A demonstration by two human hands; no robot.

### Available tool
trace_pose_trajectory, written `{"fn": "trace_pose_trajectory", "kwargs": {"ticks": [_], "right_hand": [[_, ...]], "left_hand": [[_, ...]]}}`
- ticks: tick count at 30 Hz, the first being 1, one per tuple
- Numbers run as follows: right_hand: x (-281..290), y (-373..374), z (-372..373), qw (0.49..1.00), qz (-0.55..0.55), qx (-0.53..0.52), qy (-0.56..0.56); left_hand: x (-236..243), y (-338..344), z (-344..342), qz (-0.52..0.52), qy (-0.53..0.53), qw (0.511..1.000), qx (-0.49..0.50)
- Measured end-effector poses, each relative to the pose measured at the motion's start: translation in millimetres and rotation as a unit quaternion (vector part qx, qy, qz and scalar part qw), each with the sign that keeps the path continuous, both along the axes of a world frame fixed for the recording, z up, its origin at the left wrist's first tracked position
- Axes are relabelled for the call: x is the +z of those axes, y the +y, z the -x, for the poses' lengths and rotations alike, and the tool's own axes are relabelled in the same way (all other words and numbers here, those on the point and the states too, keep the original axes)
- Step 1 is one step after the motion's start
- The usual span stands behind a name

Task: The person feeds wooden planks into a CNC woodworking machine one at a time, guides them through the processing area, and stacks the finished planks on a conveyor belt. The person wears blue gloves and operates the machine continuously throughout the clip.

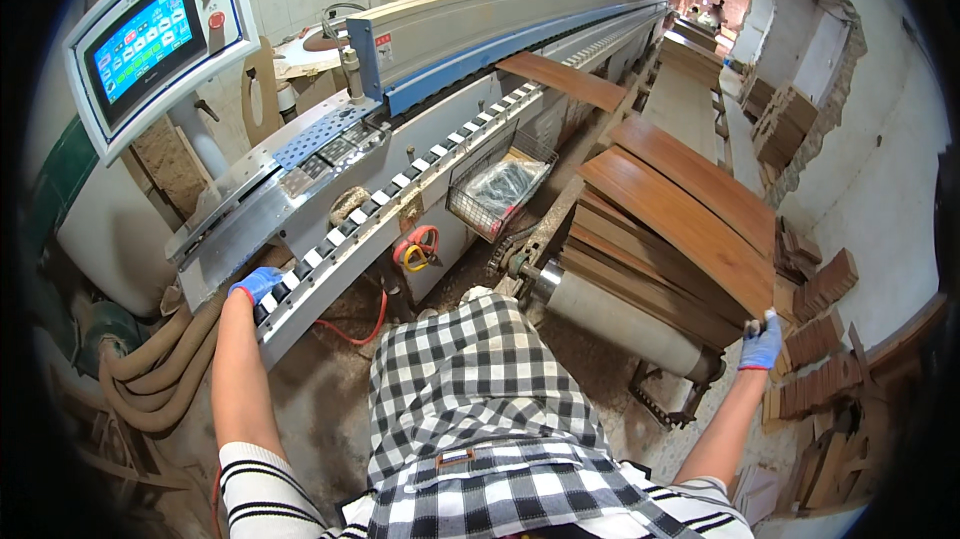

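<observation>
My left hand (258, 284), in a blue-palmed work glove, rests on the near end of the roller rail (345, 226) and holds no loose thing. Its fingers lie over the rail, partly hard to make out. On the right, my right hand (761, 342), gloved the same way, has its fingers closed at the near corner of a reddish-brown wooden board (680, 224). That board lies slantwise on a stack of similar boards (630, 269). Beyond it is another brown board (700, 174). Farther off, one more board (565, 79) lies across the rail, partly under the machine's long beam (480, 34).
A control screen (145, 39) stands at the left. Under the rail hang a wire basket (503, 184) with a plastic bag and orange-handled scissors (416, 248). A metal roller (625, 324) carries the stack's near end. Thick hoses (165, 379) curve at the lower left.
</observation>
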State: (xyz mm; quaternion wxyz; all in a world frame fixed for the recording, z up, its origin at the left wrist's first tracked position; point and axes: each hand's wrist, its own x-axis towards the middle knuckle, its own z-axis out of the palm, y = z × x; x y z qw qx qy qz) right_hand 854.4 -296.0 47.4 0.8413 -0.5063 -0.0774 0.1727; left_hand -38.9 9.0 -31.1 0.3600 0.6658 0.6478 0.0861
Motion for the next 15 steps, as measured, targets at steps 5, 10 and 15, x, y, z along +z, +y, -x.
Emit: {"fn": "trace_pose_trajectory", "kwargs": {"ticks": [5, 10, 15], "right_hand": [[26, -13, 22, 0.993, 0.028, 0.085, 0.084], [35, -5, 78, 0.977, 0.046, 0.202, 0.042], [27, -2, 126, 0.97, -0.026, 0.242, 0.02]], "left_hand": [[-12, 5, 14, -0.063, -0.004, 0.997, -0.043], [-8, 3, 8, -0.028, -0.01, 1.0, -0.002], [25, -14, -20, -0.037, 0.042, 0.998, -0.03]]}}
